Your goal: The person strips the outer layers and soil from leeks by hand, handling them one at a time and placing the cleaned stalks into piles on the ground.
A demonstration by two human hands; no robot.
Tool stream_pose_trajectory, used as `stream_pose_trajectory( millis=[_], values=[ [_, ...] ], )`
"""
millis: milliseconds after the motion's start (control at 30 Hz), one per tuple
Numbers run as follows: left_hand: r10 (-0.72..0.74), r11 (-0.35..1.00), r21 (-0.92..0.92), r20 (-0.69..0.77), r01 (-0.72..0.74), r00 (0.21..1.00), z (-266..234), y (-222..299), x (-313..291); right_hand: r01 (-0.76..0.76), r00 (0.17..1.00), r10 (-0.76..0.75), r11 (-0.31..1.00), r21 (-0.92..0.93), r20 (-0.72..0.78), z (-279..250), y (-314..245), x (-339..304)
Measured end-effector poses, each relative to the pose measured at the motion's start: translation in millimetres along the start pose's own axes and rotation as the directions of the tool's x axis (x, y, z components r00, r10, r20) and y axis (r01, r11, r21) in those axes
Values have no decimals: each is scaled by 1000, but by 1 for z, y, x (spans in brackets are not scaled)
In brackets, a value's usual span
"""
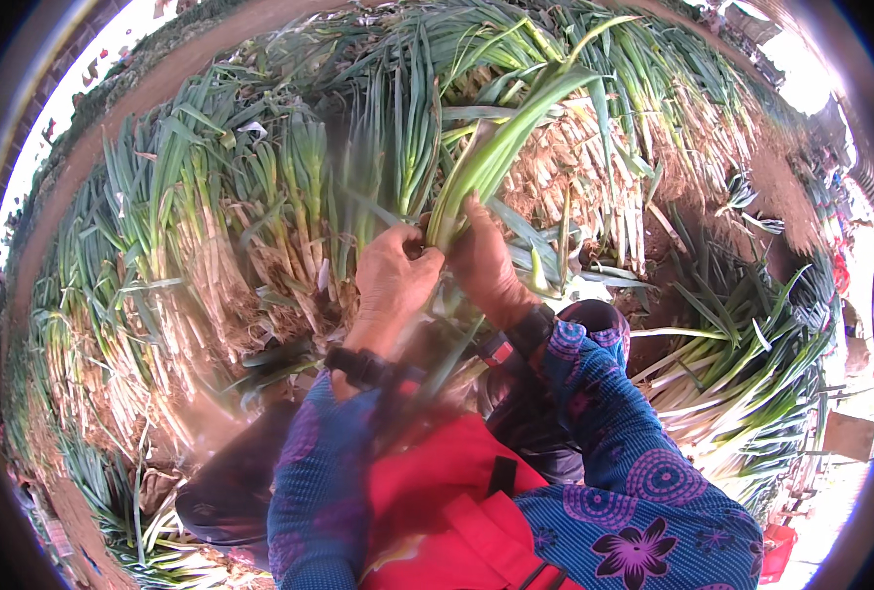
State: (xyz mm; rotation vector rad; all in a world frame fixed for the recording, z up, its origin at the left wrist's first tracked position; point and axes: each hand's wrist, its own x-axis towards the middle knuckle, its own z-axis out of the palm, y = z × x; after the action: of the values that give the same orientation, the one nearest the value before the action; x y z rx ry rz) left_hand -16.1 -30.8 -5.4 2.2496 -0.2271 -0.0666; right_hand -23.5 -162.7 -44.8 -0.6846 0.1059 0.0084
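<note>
A large green onion is held up in front of me, its broad leaves fanning toward the top right. My right hand is closed on its stalk from the right. My left hand is closed as well, thumb and fingers pinched at the stalk's left side. The lower part of the stalk is hidden behind the hands and blurred. Both hands are close together above my lap, with a dark band on each wrist.
Dense rows of green onions with pale stems and roots stand at the left. More bundles lie at the back right. A loose heap of green onions spreads at the right. Brown soil shows between them. A cardboard piece is at the far right.
</note>
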Motion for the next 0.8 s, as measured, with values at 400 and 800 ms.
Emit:
stream_pose_trajectory(
  millis=[400, 800],
  values=[
    [-21, 994, -107, -48, 16, 999, 28, -1, -14, 30, 999, -29, 999, 29, -45, -2, 5, -15],
    [116, 991, 87, -137, -104, 984, 36, 11, -2, 33, 999, -30, 995, 90, -35, 7, -7, -8]
  ],
)
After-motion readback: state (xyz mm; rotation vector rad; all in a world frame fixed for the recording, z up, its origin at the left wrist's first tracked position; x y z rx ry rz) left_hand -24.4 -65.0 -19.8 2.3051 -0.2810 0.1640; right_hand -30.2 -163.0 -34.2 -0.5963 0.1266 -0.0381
